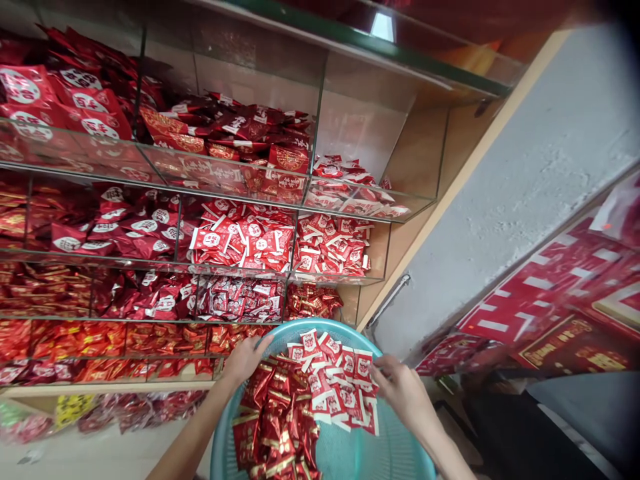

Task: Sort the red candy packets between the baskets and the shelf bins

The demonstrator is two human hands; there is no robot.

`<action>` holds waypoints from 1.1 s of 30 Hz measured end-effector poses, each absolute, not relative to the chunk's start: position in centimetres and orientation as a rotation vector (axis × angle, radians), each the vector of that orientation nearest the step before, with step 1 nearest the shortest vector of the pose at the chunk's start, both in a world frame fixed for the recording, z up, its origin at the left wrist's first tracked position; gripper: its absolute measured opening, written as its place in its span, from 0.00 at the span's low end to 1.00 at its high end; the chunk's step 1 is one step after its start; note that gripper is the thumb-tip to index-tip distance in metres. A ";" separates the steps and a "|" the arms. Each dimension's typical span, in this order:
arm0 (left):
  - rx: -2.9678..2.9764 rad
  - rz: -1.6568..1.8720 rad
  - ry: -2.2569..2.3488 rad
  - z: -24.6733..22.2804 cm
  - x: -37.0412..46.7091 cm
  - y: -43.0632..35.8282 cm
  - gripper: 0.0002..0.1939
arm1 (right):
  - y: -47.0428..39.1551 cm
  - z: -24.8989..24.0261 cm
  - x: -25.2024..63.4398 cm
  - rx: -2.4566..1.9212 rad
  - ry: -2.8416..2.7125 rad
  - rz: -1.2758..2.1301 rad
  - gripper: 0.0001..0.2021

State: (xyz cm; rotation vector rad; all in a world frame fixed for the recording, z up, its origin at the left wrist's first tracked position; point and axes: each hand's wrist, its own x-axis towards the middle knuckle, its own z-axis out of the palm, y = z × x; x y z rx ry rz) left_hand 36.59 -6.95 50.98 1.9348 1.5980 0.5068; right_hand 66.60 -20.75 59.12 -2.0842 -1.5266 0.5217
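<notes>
A teal plastic basket (pixel 390 447) holds two groups of small packets. Red-and-gold packets (pixel 280 427) lie on its left side, and red-and-white packets (pixel 345 380) are spread at the upper right. My left hand (pixel 246 360) is closed on the basket's left rim, its thumb reaching along the top edge. At the right side, my right hand (pixel 400 390) has its fingers bent together beside the red-and-white packets; its fingertips are at a packet's edge, and whether they pinch it is unclear.
Glass-fronted shelves (pixel 240 183) full of red packets stand in front and to the left. A grey wall (pixel 480 187) rises on the right, with red printed packages (pixel 530 293) and a dark box (pixel 520 427) by it. Bagged goods (pixel 135 413) lie below the shelves.
</notes>
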 end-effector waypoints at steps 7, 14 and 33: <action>1.930 0.517 1.590 50.8 36.6 -7.0 0.28 | -12.9 68.1 63.2 -1.664 -1.787 0.068 0.11; 1.933 0.520 1.601 50.9 36.6 -7.0 0.29 | -3.0 70.9 60.3 -1.507 -2.090 -0.240 0.11; 1.951 0.503 1.581 51.1 36.5 -6.9 0.30 | -7.3 71.2 61.5 -1.200 -1.586 0.215 0.11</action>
